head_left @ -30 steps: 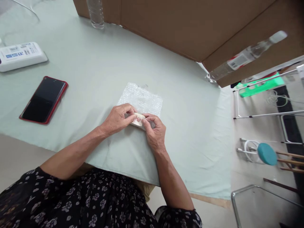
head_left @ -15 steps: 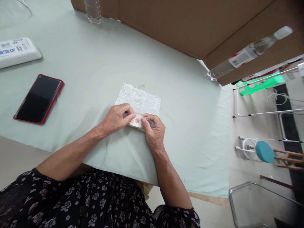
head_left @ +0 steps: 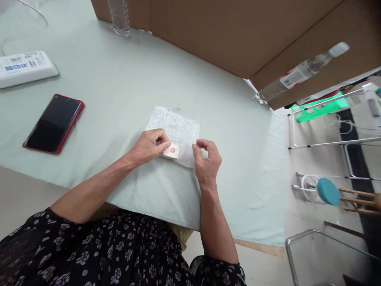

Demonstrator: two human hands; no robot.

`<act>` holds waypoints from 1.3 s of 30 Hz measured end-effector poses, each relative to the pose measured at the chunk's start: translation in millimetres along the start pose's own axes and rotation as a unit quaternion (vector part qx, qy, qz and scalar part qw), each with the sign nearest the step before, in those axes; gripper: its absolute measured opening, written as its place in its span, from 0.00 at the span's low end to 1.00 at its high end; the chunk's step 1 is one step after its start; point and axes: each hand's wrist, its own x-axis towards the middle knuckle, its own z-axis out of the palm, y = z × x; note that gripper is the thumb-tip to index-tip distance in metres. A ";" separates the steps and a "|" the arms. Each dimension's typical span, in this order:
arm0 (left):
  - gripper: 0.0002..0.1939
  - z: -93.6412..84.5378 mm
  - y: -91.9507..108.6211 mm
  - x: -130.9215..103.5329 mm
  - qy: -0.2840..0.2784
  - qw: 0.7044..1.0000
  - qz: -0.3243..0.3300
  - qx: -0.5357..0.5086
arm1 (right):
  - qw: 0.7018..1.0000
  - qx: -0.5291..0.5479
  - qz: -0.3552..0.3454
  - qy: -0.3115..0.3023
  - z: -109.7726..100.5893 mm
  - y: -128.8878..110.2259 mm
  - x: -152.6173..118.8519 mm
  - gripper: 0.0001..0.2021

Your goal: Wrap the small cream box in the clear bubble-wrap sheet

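Note:
A sheet of bubble wrap (head_left: 175,124) lies on the pale green tablecloth, its near part folded up around a small cream item (head_left: 172,150) with a red mark. My left hand (head_left: 150,146) pinches the wrap at the left end of that item, thumb and forefinger together. At the wrap's right edge is my right hand (head_left: 207,159), thumb and forefinger close together in a pinch on the edge. The small item shows between the hands, nearer the left one.
A red-cased phone (head_left: 54,124) and a white box-like device (head_left: 28,68) lie at the left. A large cardboard box (head_left: 202,35) stands behind, with a clear bottle (head_left: 119,18) and a labelled bottle (head_left: 297,75) against it. A teal stool (head_left: 328,191) stands beyond the table.
My right hand has moved right, away from the small item to the wrap's edge, uncovering more of the folded wrap. My left hand stays at the item's left end. The view has shifted slightly.

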 end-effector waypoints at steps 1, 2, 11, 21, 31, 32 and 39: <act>0.05 0.4 -0.1 0.3 0.000 1.000 0.000 -0.001 | 0.999 -0.020 -0.034 0.013 -1.9 -5.3 -1.6 0.06; 0.05 1.0 -0.3 0.6 0.000 1.000 -0.001 -0.001 | 0.997 -0.038 -0.067 0.016 -3.0 -11.2 -3.7 0.07; 0.08 -11.1 -3.8 0.2 -0.020 0.999 -0.014 0.030 | 0.938 -0.176 -0.236 -0.183 15.2 -33.9 -18.3 0.11; 0.21 -41.7 -5.8 -11.9 -0.002 0.981 -0.091 0.174 | 0.886 -0.305 -0.282 -0.203 19.5 -40.0 -11.6 0.15; 0.15 -51.1 -15.3 -24.7 0.077 0.958 -0.119 0.251 | 0.876 -0.312 -0.298 -0.216 21.9 -36.9 -6.1 0.12; 0.14 -51.1 -18.1 -24.2 0.077 0.962 -0.116 0.236 | 0.876 -0.312 -0.300 -0.213 22.2 -36.5 -5.9 0.12; 0.16 -35.9 -18.8 -14.6 0.073 0.977 -0.202 0.016 | 0.874 -0.313 -0.308 -0.207 24.2 -37.5 -4.3 0.11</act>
